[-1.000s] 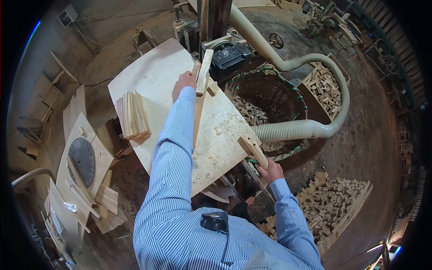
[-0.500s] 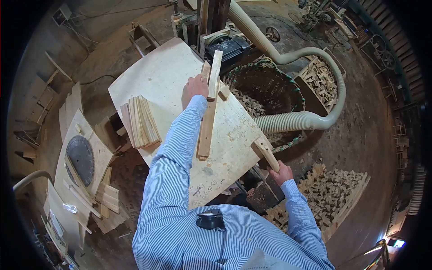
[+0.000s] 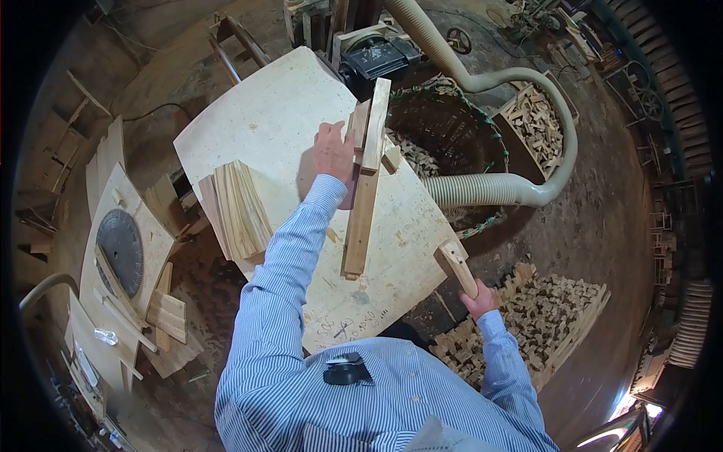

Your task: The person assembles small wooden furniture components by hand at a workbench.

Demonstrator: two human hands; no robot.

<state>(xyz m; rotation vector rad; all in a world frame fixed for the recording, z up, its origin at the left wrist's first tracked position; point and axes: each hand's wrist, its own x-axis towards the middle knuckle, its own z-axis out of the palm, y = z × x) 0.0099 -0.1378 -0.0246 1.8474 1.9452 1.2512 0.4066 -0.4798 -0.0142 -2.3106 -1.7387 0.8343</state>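
My left hand is over the pale sheet-topped table, its fingers apart, beside a wooden guide made of a long brown strip and a lighter bar. A short brown wood piece rests against that bar, just beyond the fingertips. Under the left wrist, a dark reddish piece partly shows along the strip. At the table's right corner, my right hand is wrapped round the end of a wooden handle.
A stack of thin wood slats lies on the table's left side. Behind the guide is a dark motor. A ribbed hose crosses a wicker basket. Cut blocks are piled right; a saw blade lies left.
My left hand has come away from the short wood piece and its fingers have spread. The view has shifted slightly. My right hand still grips the handle.
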